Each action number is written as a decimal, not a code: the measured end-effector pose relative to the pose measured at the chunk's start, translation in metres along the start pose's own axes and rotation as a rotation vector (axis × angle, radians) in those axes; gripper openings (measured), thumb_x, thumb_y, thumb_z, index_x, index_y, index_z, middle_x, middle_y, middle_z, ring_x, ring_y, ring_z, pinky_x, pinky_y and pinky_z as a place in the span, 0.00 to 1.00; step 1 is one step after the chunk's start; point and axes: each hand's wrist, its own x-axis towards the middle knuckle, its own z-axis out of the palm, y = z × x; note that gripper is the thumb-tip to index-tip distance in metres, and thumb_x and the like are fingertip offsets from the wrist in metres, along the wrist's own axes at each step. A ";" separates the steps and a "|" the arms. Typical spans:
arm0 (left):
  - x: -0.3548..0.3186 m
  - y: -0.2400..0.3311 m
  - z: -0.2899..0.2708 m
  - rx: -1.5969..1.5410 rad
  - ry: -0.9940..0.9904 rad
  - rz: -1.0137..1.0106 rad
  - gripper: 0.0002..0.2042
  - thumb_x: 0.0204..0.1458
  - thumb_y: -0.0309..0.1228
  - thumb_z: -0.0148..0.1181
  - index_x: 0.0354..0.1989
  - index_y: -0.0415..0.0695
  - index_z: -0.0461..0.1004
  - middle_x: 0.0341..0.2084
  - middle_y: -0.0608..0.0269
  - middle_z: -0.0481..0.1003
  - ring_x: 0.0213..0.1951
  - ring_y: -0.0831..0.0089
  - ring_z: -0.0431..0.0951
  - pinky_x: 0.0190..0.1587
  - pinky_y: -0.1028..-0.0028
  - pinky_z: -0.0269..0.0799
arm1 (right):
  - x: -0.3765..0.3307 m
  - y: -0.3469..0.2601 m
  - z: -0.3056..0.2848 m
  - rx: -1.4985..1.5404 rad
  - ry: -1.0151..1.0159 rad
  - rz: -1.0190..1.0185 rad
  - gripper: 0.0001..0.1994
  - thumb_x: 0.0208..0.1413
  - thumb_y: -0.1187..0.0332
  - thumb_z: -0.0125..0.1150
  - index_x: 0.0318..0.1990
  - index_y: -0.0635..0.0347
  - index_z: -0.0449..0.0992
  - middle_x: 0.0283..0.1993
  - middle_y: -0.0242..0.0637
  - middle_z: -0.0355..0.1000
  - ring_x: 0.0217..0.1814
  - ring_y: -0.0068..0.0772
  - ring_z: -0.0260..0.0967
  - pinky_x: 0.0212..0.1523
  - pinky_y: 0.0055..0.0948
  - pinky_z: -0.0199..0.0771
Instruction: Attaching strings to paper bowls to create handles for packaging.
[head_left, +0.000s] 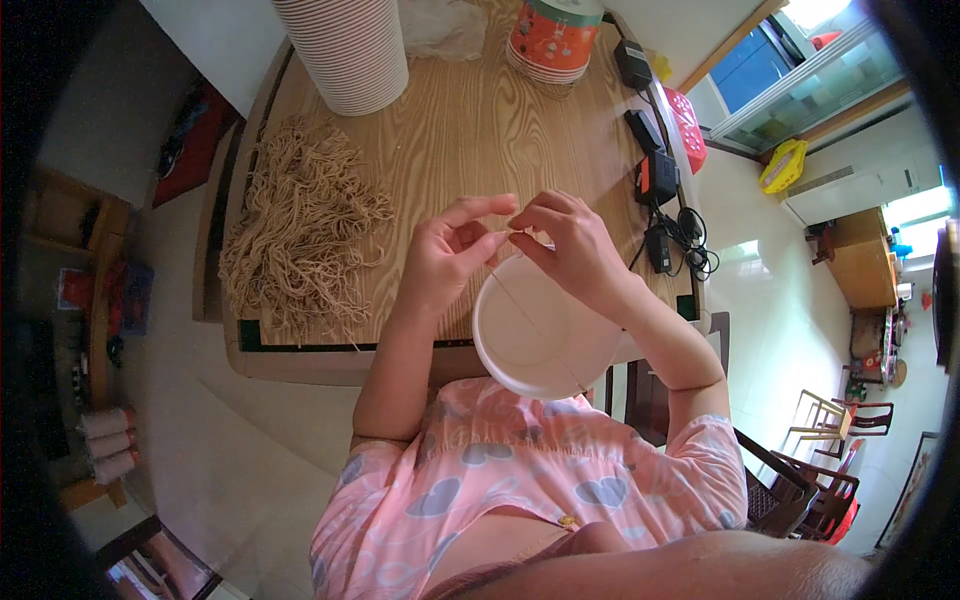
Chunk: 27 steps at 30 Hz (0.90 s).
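Observation:
A white paper bucket (500, 350) leans at the table's near edge against my lap, its round mouth facing up toward me. A thin tan string (528, 315) runs slantwise across that mouth, from my fingers at the far rim to the near right rim. At the far rim my left hand (455, 250) pinches the string between thumb and bent fingers, its index finger raised. Close beside it, my right hand (570, 240) is closed in a pinch at the same spot; the fingers partly hide the string's end. A loose heap of tan strings (300, 230) lies to the left.
A tall stack of white buckets (350, 60) stands at the far left of the wooden table (450, 130). Beyond are a crumpled clear plastic bag (440, 28) and an orange printed bucket stack (550, 45). Black adapters and cables (660, 200) line the right edge.

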 end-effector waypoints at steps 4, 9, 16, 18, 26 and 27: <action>0.005 -0.019 -0.013 -0.048 0.047 -0.031 0.17 0.50 0.16 0.52 0.50 0.40 0.71 0.42 0.63 0.74 0.24 0.86 0.68 0.29 0.83 0.70 | -0.006 -0.001 0.000 -0.040 0.032 -0.051 0.04 0.48 0.73 0.60 0.32 0.61 0.76 0.32 0.39 0.70 0.36 0.43 0.69 0.39 0.36 0.69; 0.007 -0.050 -0.025 0.192 -0.230 -0.048 0.21 0.48 0.15 0.51 0.51 0.47 0.72 0.49 0.67 0.69 0.25 0.86 0.66 0.29 0.84 0.68 | -0.019 0.003 0.004 0.003 0.014 -0.050 0.05 0.48 0.71 0.58 0.33 0.61 0.76 0.33 0.38 0.70 0.39 0.41 0.68 0.42 0.37 0.65; 0.017 -0.054 -0.021 0.488 -0.366 0.065 0.09 0.44 0.21 0.60 0.36 0.40 0.77 0.32 0.68 0.76 0.27 0.86 0.67 0.28 0.82 0.64 | -0.020 -0.001 0.002 -0.017 0.019 -0.090 0.05 0.48 0.72 0.58 0.34 0.60 0.76 0.33 0.37 0.70 0.38 0.40 0.67 0.42 0.36 0.65; 0.016 -0.047 -0.017 0.515 -0.291 -0.054 0.06 0.45 0.24 0.61 0.32 0.39 0.76 0.27 0.69 0.75 0.25 0.85 0.68 0.28 0.81 0.65 | -0.021 0.000 0.003 -0.024 0.019 -0.093 0.05 0.48 0.72 0.59 0.34 0.60 0.76 0.33 0.36 0.70 0.38 0.40 0.67 0.42 0.36 0.65; 0.017 -0.031 -0.009 0.428 -0.099 -0.112 0.05 0.48 0.28 0.62 0.30 0.39 0.76 0.21 0.69 0.75 0.24 0.85 0.72 0.27 0.81 0.68 | -0.020 0.001 0.000 -0.095 0.050 -0.066 0.05 0.47 0.71 0.61 0.32 0.59 0.76 0.32 0.37 0.70 0.37 0.40 0.68 0.41 0.36 0.65; 0.016 -0.030 -0.008 0.429 -0.102 -0.106 0.05 0.48 0.27 0.62 0.31 0.38 0.76 0.21 0.69 0.76 0.24 0.85 0.73 0.27 0.81 0.68 | -0.019 0.001 0.000 -0.108 0.065 -0.054 0.06 0.47 0.71 0.62 0.32 0.60 0.77 0.32 0.37 0.70 0.36 0.40 0.69 0.40 0.35 0.66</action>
